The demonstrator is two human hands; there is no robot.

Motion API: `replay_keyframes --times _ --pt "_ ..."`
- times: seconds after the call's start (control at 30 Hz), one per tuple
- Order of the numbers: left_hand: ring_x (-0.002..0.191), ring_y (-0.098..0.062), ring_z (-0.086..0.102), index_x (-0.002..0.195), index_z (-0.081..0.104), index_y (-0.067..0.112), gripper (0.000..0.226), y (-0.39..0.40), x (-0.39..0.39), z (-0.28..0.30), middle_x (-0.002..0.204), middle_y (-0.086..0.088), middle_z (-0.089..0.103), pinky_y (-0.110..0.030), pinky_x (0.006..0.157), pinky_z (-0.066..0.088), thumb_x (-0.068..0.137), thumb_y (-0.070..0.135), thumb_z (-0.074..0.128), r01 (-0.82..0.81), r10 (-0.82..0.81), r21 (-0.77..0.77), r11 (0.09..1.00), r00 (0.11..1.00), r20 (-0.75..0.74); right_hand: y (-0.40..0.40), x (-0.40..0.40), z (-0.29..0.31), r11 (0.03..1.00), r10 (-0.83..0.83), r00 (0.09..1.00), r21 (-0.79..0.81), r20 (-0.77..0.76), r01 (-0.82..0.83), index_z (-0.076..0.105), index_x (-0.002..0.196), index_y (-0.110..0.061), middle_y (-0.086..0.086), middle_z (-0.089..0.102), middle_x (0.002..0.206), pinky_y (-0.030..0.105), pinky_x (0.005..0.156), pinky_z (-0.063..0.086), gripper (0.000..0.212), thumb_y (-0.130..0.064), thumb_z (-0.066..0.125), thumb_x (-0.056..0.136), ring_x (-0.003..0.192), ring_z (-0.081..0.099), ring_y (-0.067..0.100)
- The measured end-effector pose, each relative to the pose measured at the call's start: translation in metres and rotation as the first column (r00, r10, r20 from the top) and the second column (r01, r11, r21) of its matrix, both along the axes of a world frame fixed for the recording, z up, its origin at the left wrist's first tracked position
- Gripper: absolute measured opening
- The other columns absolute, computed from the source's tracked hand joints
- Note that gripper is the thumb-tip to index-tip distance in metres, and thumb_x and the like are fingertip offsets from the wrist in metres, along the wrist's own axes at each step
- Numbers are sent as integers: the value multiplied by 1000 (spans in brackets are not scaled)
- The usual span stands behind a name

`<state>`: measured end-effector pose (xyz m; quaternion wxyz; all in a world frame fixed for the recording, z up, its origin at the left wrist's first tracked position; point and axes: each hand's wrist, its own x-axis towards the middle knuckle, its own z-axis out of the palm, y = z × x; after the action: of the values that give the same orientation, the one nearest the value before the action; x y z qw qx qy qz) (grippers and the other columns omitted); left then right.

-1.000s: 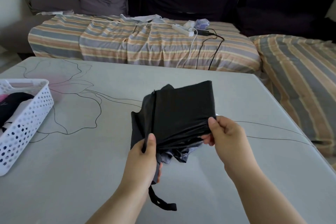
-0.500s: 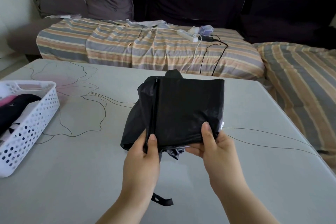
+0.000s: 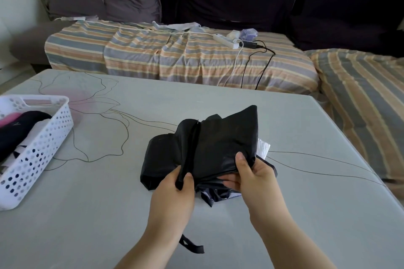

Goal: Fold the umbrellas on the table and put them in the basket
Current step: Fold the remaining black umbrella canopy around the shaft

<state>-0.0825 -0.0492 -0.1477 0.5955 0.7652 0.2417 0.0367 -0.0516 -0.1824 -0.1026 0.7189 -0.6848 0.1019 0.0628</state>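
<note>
A black folding umbrella (image 3: 218, 142), collapsed with its canopy loose and crumpled, is held low over the grey table (image 3: 109, 214) in front of me. My left hand (image 3: 175, 194) pinches a black rib and fabric at the canopy's near edge. My right hand (image 3: 253, 179) grips the bunched fabric on the right, thumb on top. A black wrist strap (image 3: 192, 245) hangs below between my forearms. The white perforated basket (image 3: 43, 144) stands at the table's left edge, with dark and pink folded umbrellas (image 3: 15, 129) inside.
Behind the table runs a sofa with a striped cover (image 3: 175, 57) and dark cushions. A white power strip (image 3: 227, 41) with cables lies on it. A second striped seat (image 3: 367, 102) flanks the table's right edge.
The canopy, held up flat a second ago, has come down toward the table and crumpled. My right hand has moved in closer to the left hand, bunching the fabric.
</note>
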Motion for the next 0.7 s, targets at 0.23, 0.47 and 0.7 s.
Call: replay_keyframes --times 0.23,0.47,0.7 --pt "39 -21 44 128 51 33 31 -5 -4 -10 59 -13 55 -21 41 33 98 28 41 -45 5 -262 964 988 -151 -6 0 -11 995 -11 996 -96 -84 3 63 90 -9 7 73 77 17 51 52 23 -21 47 100 60 71 12" --pt "44 -12 49 132 48 37 38 -12 -9 -11 83 -5 60 -18 37 34 94 31 52 -123 108 -218 968 991 -79 -3 -13 -8 977 -31 998 -211 49 41 60 87 -5 9 72 72 22 66 53 35 -33 43 100 71 72 17" --pt "67 -15 61 128 25 21 37 -21 -22 0 69 -1 61 -28 57 44 97 26 45 -33 33 -28 999 999 -11 12 -13 -16 943 12 999 -331 -42 -25 50 67 -14 -12 58 58 28 66 45 40 -37 46 99 63 58 13"
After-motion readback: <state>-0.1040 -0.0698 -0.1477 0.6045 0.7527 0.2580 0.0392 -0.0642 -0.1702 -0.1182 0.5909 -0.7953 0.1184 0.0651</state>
